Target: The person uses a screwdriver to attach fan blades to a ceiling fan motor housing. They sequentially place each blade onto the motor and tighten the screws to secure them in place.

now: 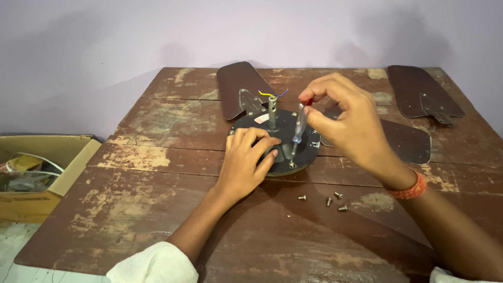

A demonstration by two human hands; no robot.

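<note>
- Nearest the camera, two white sleeves [152, 264] are framing the bottom edge, both forearms reaching out over a worn wooden table [157, 209].
- Four loose screws [326, 200] are lying on the table just in front of the fan motor housing [275, 141], apart from it; judging by these, several fasteners are already out.
- The left hand [245, 165] is pressing down on the near left part of the dark round housing, fingers spread and curled over its top, bracing it rather than gripping anything.
- The right hand [340, 118] is pinching the red top of a clear-handled screwdriver [298, 128] between fingertips; the tool is standing nearly upright with its tip on a screw near the housing's front rim.
- That screw is looking still seated, and another is showing at the left rim, so the unfastening is looking partly done.
- The housing is sitting mid-table, its centre rod [272, 112] standing upright with yellow and blue wires [272, 94] sprouting from the top.
- Three brown fan blades are lying detached around it: one [238, 86] behind, one [406, 139] to the right, one [419, 94] far right.
- A cardboard box [36, 173] is sitting off the table's left side.
</note>
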